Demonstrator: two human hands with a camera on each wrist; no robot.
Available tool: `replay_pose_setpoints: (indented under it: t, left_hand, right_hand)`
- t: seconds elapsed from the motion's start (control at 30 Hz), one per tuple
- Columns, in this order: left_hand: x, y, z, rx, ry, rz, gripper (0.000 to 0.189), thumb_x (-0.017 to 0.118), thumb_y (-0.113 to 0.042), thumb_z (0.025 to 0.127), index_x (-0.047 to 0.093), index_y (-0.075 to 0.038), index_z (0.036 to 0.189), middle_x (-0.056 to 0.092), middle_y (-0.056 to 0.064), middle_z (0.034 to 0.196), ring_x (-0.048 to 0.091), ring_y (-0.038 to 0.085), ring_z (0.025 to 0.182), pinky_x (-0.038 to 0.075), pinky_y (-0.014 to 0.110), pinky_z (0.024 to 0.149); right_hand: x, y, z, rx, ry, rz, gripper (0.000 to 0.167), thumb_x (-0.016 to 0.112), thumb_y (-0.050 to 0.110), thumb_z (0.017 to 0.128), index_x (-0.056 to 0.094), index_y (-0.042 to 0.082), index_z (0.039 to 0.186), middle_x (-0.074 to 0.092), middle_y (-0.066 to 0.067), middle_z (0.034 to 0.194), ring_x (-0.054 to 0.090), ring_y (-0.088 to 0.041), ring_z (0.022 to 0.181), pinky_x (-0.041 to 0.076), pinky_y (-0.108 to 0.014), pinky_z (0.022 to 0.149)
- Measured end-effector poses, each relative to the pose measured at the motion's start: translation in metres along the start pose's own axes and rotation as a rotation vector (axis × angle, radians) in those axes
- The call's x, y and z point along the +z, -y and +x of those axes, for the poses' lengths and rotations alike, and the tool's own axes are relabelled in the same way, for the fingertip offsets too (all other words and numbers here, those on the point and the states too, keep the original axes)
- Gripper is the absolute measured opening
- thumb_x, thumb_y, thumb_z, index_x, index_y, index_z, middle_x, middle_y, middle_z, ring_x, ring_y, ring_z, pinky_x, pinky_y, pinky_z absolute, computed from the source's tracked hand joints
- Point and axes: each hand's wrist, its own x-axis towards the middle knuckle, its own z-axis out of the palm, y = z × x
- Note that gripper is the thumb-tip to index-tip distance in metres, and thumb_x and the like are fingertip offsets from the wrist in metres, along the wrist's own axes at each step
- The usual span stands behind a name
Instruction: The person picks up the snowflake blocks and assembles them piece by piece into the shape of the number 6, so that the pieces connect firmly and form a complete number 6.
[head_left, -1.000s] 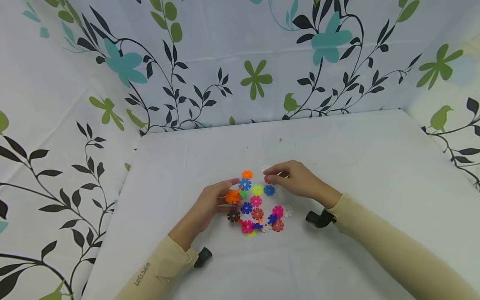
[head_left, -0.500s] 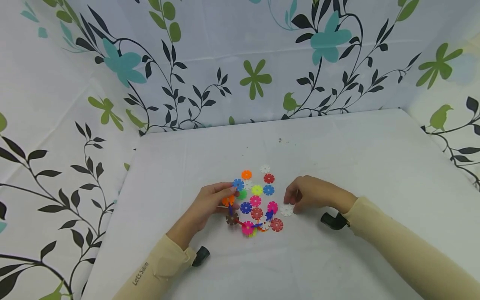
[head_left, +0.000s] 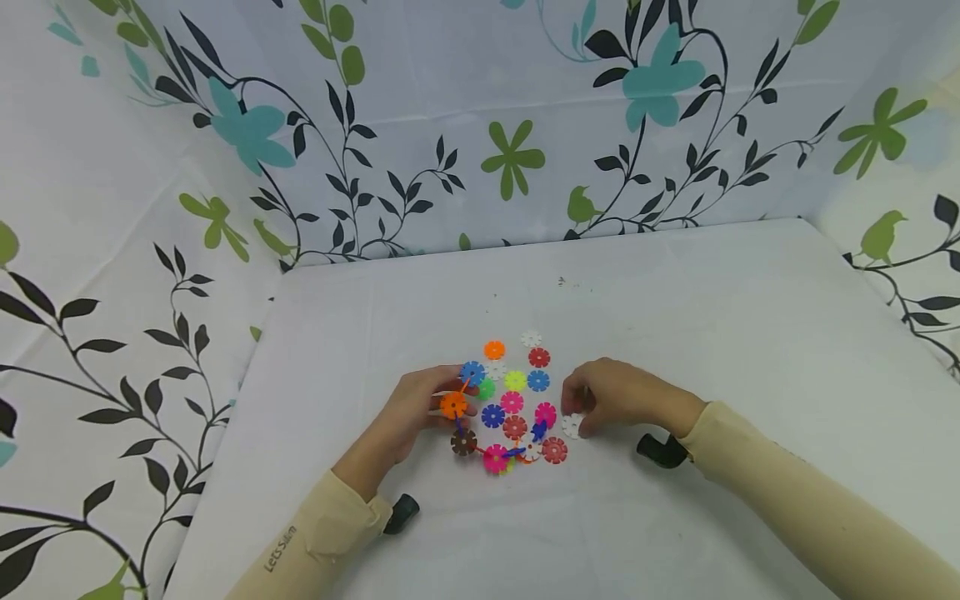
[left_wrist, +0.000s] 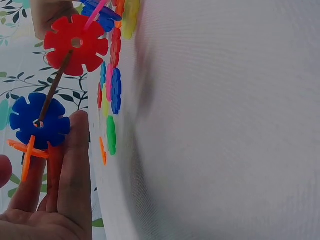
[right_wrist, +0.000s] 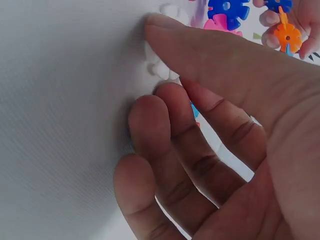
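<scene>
Head view: left hand (head_left: 420,406) held one end of a chain of slotted flower discs (head_left: 496,459), grip narrowed around the light blue disc (head_left: 472,373) and orange disc (head_left: 453,406); exact finger contact unclear there. From the hand the chain curved past a brown disc (head_left: 463,442) and round the near side of the loose discs (head_left: 512,402), which lay in a multicoloured patch on the white bench (head_left: 690,317). Right hand (head_left: 626,392) had a white disc (head_left: 572,426) at the right of that patch, grip nearly closed, thumb and fingers on its edge; lifted or resting, couldn't tell. Writing: dark lettering (head_left: 281,547) on the left sleeve (head_left: 315,521), "Let's" plus a word starting with S, rest unclear. Small dark marks (head_left: 561,282) near the far edge of the bench, unreadable. Black wrist devices (head_left: 662,451) at both cuffs, leafy printed cloth (head_left: 420,83) behind. Left wrist view: long fingers lay behind the chain, thumb mostly cut off at the left edge, an orange piece in the gap between; a dark blue disc (left_wrist: 40,120) and a red disc (left_wrist: 76,45) hung linked by a brown one seen edge-on. Right wrist view: thumb tip lay against the white disc, forefinger partly hidden behind the thumb, other fingers loosely bent; how firm the hold was, couldn't tell. Left hand and orange disc showed at the upper right.
</scene>
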Motion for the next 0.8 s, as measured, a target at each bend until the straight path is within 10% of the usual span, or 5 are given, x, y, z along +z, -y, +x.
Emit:
replay_pose_setpoints:
  t: [0.27, 0.8]
  left_hand:
    - [0.001, 0.002, -0.002, 0.039, 0.008, 0.007, 0.038, 0.057, -0.032, 0.105, 0.065, -0.006, 0.132, 0.071, 0.019, 0.114, 0.074, 0.03, 0.088, 0.059, 0.038, 0.084]
    - [0.012, -0.011, -0.011, 0.124, 0.113, -0.006, 0.041, 0.056, -0.033, 0.105, 0.063, -0.003, 0.132, 0.07, 0.021, 0.119, 0.074, 0.027, 0.088, 0.058, 0.041, 0.083]
  right_hand:
    - [-0.017, 0.003, -0.001, -0.033, -0.07, -0.013, 0.017, 0.087, 0.018, 0.081, 0.071, 0.019, 0.087, 0.064, 0.009, 0.079, 0.06, -0.016, 0.076, 0.054, -0.032, 0.067]
    - [-0.023, 0.031, 0.01, -0.159, -0.349, 0.306, 0.017, 0.079, 0.019, 0.09, 0.074, 0.013, 0.105, 0.074, 0.006, 0.09, 0.072, -0.012, 0.085, 0.058, -0.037, 0.083]
